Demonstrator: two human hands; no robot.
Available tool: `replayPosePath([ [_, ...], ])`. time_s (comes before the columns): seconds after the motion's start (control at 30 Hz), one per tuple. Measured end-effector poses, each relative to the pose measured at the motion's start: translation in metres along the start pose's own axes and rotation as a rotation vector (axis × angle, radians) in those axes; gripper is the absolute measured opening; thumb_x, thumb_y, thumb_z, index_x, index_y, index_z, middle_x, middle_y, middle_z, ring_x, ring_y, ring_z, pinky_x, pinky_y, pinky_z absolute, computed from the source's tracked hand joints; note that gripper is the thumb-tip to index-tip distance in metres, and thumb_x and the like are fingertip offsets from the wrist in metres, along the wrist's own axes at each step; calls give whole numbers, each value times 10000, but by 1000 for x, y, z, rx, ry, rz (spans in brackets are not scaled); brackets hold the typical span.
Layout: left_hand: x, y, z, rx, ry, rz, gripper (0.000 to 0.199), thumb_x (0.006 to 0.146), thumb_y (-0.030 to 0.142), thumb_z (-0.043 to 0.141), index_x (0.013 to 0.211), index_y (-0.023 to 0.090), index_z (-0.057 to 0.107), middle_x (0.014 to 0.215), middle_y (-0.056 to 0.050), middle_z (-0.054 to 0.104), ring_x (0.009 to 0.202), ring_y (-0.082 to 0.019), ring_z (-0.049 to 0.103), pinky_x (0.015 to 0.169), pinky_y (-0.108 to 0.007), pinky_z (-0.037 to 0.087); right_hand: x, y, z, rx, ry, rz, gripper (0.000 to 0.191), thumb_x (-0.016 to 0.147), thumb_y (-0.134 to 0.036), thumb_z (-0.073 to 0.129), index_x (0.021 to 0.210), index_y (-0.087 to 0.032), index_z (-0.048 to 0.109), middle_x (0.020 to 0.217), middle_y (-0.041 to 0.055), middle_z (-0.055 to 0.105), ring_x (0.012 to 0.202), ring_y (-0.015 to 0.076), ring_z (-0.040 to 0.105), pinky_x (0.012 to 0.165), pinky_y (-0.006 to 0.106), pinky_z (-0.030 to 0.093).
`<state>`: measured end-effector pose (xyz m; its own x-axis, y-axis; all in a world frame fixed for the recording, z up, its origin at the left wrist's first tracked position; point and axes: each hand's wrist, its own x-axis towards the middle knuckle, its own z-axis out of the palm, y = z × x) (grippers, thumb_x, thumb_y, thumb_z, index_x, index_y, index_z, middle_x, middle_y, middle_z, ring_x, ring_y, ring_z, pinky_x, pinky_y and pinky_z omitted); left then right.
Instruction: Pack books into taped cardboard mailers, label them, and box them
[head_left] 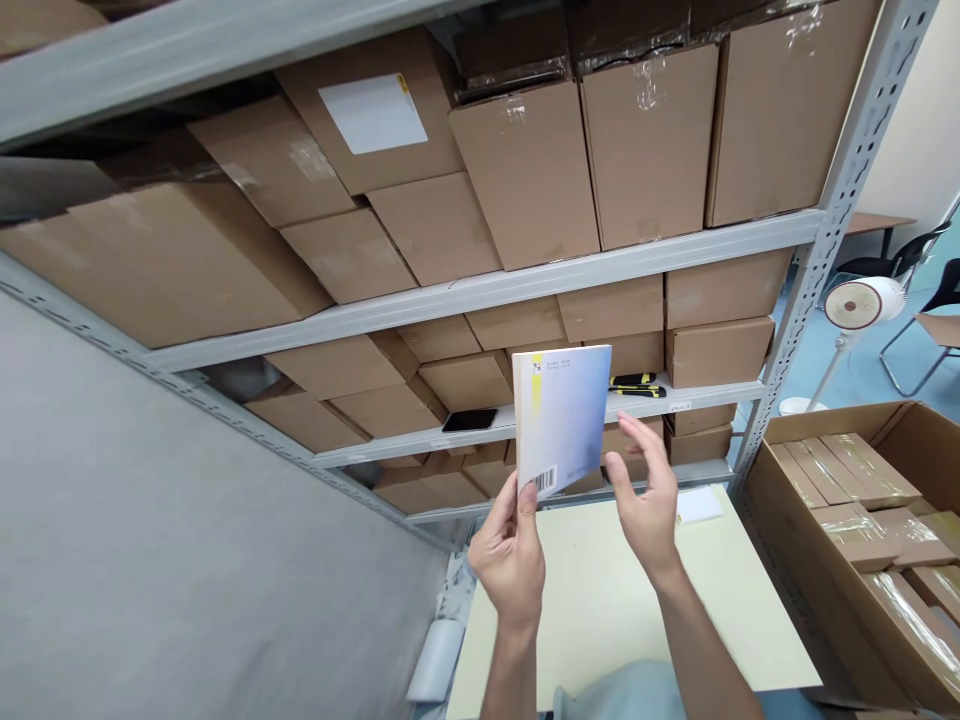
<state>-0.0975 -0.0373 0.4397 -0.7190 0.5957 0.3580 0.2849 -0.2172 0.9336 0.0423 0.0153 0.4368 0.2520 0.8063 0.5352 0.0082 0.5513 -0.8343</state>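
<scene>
A thin book (564, 420) with a pale blue-white cover stands upright in my left hand (514, 555), gripped at its lower left corner with the thumb on the cover. A barcode and a yellow strip show on that cover. To the right of the book, my right hand (646, 495) is raised with fingers apart, close to the book's edge but not touching it. Beneath both hands lies a cream tabletop (600, 610).
Metal shelving (480, 285) full of cardboard boxes (517, 170) rises ahead. On a shelf lie a black phone (470, 420) and yellow-black cutters (637, 386). At right stands a large open carton (795, 540) holding smaller boxes; a fan (855, 303) is behind it. A grey wall (187, 540) borders the left.
</scene>
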Motion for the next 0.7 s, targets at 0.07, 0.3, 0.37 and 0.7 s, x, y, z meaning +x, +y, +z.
replayPosePath([
  [0.07, -5, -3, 4, 47, 45, 61, 454, 884, 571, 821, 1149, 204, 860, 1109, -87, 853, 1037, -306, 819, 948, -366, 662, -6, -5, 1, 28, -173, -10, 533, 1059, -480, 655, 1549, -277, 601, 1611, 131, 591, 1495, 313, 559, 1177, 493, 547],
  [0.3, -19, -16, 12, -20, -218, 392, 298, 984, 381, 726, 1246, 285, 832, 1280, -76, 811, 1228, -320, 768, 1101, -458, 621, -21, -12, 22, 242, -329, 122, 751, 1004, -560, 711, 1647, -252, 475, 1609, 146, 592, 1415, 323, 647, 1133, 447, 602],
  [0.37, -22, -21, 14, 30, -319, 493, 301, 982, 317, 714, 1261, 291, 825, 1303, -81, 801, 1299, -326, 730, 1158, -491, 584, -18, -6, 27, 261, -262, 201, 588, 1047, -562, 631, 1523, -216, 614, 1456, 153, 712, 1311, 315, 716, 1093, 441, 621],
  [0.7, 15, -17, -19, -72, -248, -89, 634, 921, 619, 766, 1393, 196, 737, 1453, -172, 716, 1355, -334, 686, 1144, -452, 568, 4, 21, 7, 405, -419, 365, 591, 985, -668, 658, 1405, -254, 696, 1295, 100, 800, 1138, 297, 788, 968, 446, 668],
])
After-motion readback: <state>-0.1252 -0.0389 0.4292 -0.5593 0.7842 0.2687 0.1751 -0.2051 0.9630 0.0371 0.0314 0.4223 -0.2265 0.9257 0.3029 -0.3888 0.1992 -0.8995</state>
